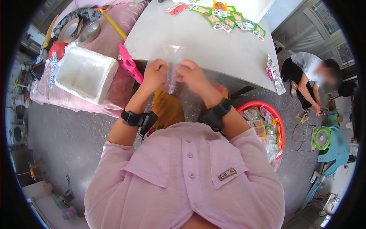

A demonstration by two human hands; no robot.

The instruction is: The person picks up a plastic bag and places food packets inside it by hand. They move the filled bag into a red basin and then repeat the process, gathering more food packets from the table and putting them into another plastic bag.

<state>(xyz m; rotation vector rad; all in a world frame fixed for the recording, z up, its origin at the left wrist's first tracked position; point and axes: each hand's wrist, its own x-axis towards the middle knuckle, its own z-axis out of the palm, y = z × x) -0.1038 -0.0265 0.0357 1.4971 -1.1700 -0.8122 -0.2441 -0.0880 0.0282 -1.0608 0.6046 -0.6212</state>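
Observation:
A clear plastic bag (pixel 172 79) hangs between my two hands at the near edge of the white table (pixel 167 32). My left hand (pixel 156 74) is closed on the bag's left side, fingers curled in. Opposite it, my right hand (pixel 191 76) pinches the right side of the same bag. Part of the bag reaches over the tabletop, and its lower end hangs past the edge. Its contents, if any, cannot be made out. Small snack packets (pixel 228 21) lie in a loose group at the table's far side.
More packets (pixel 272 72) lie at the table's right corner. A red basin (pixel 282 133) full of packaged food stands on the floor at right. At left are a white foam box (pixel 85 72) and a pink strip (pixel 129 63). A person (pixel 309 72) crouches at right near a green fan (pixel 322 138).

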